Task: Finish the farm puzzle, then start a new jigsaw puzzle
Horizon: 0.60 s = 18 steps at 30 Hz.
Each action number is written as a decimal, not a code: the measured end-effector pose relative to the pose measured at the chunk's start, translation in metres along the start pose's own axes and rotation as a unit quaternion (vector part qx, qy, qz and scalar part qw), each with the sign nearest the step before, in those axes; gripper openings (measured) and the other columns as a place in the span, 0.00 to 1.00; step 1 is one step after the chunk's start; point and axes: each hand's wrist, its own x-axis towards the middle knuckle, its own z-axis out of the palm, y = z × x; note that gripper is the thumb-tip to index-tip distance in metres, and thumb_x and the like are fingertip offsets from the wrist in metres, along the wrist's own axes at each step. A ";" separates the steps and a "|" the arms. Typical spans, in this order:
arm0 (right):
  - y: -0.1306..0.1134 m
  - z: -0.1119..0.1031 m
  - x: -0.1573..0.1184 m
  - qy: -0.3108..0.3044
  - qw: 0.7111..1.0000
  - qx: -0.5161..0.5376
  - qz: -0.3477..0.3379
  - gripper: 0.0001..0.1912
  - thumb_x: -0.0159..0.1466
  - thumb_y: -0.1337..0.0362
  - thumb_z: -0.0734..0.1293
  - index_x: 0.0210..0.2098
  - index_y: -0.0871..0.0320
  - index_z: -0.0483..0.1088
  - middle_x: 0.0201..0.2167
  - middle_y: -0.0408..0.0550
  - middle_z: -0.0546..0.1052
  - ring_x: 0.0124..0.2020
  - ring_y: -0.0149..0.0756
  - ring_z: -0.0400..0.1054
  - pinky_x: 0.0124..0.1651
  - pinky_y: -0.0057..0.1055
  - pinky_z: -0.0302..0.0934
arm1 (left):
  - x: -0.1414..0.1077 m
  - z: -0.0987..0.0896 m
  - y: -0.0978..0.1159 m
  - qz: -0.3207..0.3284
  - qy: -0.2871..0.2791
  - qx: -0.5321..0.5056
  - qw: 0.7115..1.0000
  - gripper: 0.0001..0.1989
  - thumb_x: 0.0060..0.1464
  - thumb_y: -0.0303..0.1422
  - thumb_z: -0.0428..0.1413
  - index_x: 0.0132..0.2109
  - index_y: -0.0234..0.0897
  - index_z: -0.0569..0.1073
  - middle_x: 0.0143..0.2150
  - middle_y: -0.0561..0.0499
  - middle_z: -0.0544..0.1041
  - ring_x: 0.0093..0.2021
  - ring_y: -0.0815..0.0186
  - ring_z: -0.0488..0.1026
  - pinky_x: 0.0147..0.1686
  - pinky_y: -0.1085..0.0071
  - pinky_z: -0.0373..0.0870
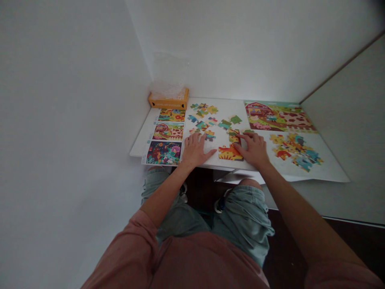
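My right hand (254, 149) rests with fingers apart on the right edge of a partly joined jigsaw corner (230, 153), orange along the bottom with a yellow and green column going up. My left hand (195, 150) lies spread on the white table, its fingertips at some loose puzzle pieces (209, 135) in blue and orange. Between the hands and further back, more loose pieces (225, 124) in green and blue are scattered. A green piece (248, 131) shows just behind my right fingers. Part of the joined corner is hidden under my right hand.
At the left lies a reference sheet (167, 131) with three pictures. Behind it stands an orange box (168, 103) with a clear plastic bag (171, 72). A finished farm puzzle (278, 116) is at the back right, with a heap of mixed pieces (296, 150) before it.
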 end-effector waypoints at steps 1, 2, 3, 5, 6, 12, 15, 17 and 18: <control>0.000 0.000 0.000 0.001 1.000 -0.001 -0.001 0.20 0.54 0.52 0.52 0.46 0.46 0.54 0.46 0.46 0.55 0.44 0.47 0.48 0.41 0.45 0.45 | 0.000 0.001 -0.001 0.004 0.001 -0.011 1.000 0.27 0.43 0.48 0.43 0.49 0.42 0.54 0.50 0.48 0.52 0.51 0.54 0.43 0.48 0.58 0.38; 0.001 0.001 0.000 0.001 1.000 -0.001 -0.002 0.20 0.54 0.52 0.52 0.46 0.46 0.54 0.46 0.46 0.55 0.44 0.47 0.48 0.41 0.45 0.45 | 0.000 0.001 -0.001 0.006 0.001 -0.021 1.000 0.26 0.43 0.48 0.43 0.49 0.42 0.55 0.50 0.48 0.52 0.51 0.54 0.43 0.48 0.58 0.37; 0.001 0.001 0.000 0.002 1.000 -0.002 -0.002 0.21 0.54 0.52 0.52 0.46 0.46 0.54 0.46 0.46 0.55 0.44 0.47 0.48 0.41 0.45 0.45 | 0.000 0.001 -0.001 0.008 0.002 -0.031 0.999 0.26 0.42 0.48 0.44 0.48 0.42 0.56 0.50 0.48 0.52 0.51 0.53 0.42 0.48 0.58 0.37; 0.002 0.001 0.000 0.003 1.000 -0.004 -0.001 0.21 0.54 0.52 0.52 0.46 0.46 0.54 0.46 0.46 0.55 0.44 0.46 0.48 0.41 0.45 0.44 | 0.001 0.001 -0.001 0.008 0.006 -0.045 0.999 0.26 0.42 0.48 0.44 0.49 0.41 0.55 0.50 0.47 0.52 0.51 0.53 0.43 0.48 0.58 0.37; 0.002 0.001 0.000 0.003 1.000 -0.004 -0.001 0.20 0.54 0.52 0.52 0.46 0.45 0.54 0.46 0.46 0.55 0.44 0.46 0.48 0.41 0.44 0.45 | 0.001 0.001 -0.001 0.007 0.007 -0.051 0.999 0.27 0.43 0.47 0.44 0.49 0.41 0.55 0.50 0.47 0.52 0.51 0.52 0.43 0.48 0.57 0.37; -0.001 -0.003 0.002 0.004 1.000 -0.012 0.000 0.20 0.55 0.52 0.51 0.46 0.45 0.54 0.45 0.45 0.56 0.44 0.44 0.49 0.41 0.42 0.46 | 0.002 -0.004 0.002 0.005 -0.002 -0.069 0.998 0.25 0.43 0.45 0.46 0.49 0.43 0.56 0.50 0.48 0.52 0.51 0.53 0.43 0.49 0.57 0.34; -0.002 -0.003 0.002 0.006 1.000 -0.019 0.003 0.20 0.55 0.51 0.51 0.46 0.45 0.54 0.45 0.45 0.56 0.44 0.44 0.49 0.41 0.41 0.46 | 0.003 -0.006 0.004 -0.004 -0.002 -0.070 0.998 0.26 0.42 0.45 0.46 0.49 0.43 0.55 0.50 0.48 0.52 0.51 0.52 0.42 0.49 0.57 0.34; -0.003 -0.003 0.003 0.007 1.000 -0.023 0.005 0.20 0.55 0.51 0.50 0.46 0.45 0.54 0.45 0.45 0.56 0.44 0.43 0.49 0.41 0.41 0.46 | 0.003 -0.007 0.005 -0.012 -0.004 -0.071 0.997 0.27 0.42 0.45 0.47 0.50 0.42 0.55 0.50 0.47 0.52 0.52 0.52 0.41 0.49 0.56 0.34; -0.003 -0.003 0.002 0.007 1.000 -0.024 0.006 0.20 0.55 0.51 0.50 0.46 0.45 0.54 0.45 0.45 0.56 0.44 0.43 0.49 0.42 0.41 0.46 | 0.003 -0.007 0.006 -0.015 -0.006 -0.071 0.997 0.27 0.42 0.45 0.46 0.50 0.42 0.54 0.50 0.47 0.52 0.52 0.52 0.41 0.49 0.56 0.34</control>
